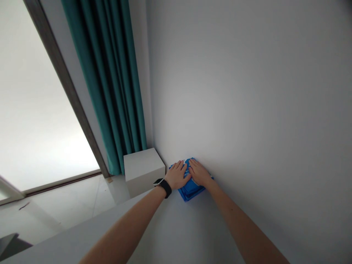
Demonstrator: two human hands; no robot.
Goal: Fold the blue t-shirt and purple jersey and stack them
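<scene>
A blue folded stack (191, 189), apparently bags or sheets of thin material with white lettering on top, lies on a pale surface against the wall. My left hand (176, 176), with a black watch (164, 187) on its wrist, rests flat on the stack's left part, fingers stretched out. On the right part of the top lies my right hand (199, 173), also flat with fingers extended. Both hands cover much of the lettering, so it cannot be read in full. The stack's near corner and its layered edges show below the hands.
A white box-like cabinet (144, 167) stands just left of the stack, in the corner. Behind it hangs a green curtain (110, 84) beside a bright, dark-framed glass door (44, 91). The pale surface (170, 227) ends at the left above a tiled floor (79, 200). A plain wall (233, 91) rises at the right.
</scene>
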